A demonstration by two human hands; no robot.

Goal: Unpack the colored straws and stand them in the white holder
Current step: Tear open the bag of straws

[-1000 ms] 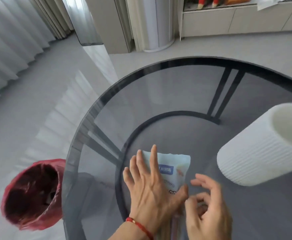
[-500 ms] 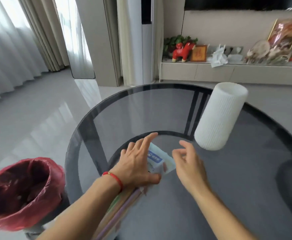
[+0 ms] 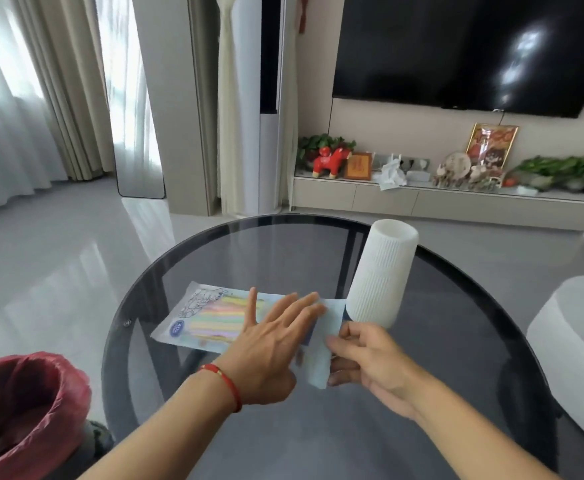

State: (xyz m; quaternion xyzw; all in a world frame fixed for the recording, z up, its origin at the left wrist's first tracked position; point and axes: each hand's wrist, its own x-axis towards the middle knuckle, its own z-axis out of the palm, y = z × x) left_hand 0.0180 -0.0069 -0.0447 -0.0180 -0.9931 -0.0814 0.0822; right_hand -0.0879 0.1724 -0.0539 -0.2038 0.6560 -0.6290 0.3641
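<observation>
Packet of colored straws [image 3: 214, 318] lying flat on the glass bench [image 3: 456, 393], long side across, right end just beside the base of the white holder [image 3: 384, 275], which stands upright and looks empty from here. Left hand [image 3: 273, 344] spread flat, fingers extended, pressing down on the packet's middle, not gripping. Right hand [image 3: 366, 355] pinched on the pale blue flap [image 3: 321, 351] at the packet's right end, thumb and fingers closed around it. Step in hand, by the look of it: opening the packet. To do it well: keep the flat palm firm near the seal so the plastic stays put, pull the flap away in one steady motion rather than a jerk, and tear only across the end so the straws do not spill over the smooth glass and roll. Worth minding the holder so close to the pulling hand; a sharp tug could knock it. Once open, gather the straws as a bundle and lower them upright into the holder's mouth; wrapper likely bound for the red-lined bin [image 3: 24, 410] at lower left. As for writing: round blue logo [image 3: 177, 328] at the packet's left corner and a line drawing printed above it, lettering too small and blurred to read; no brand legible anywhere.
</observation>
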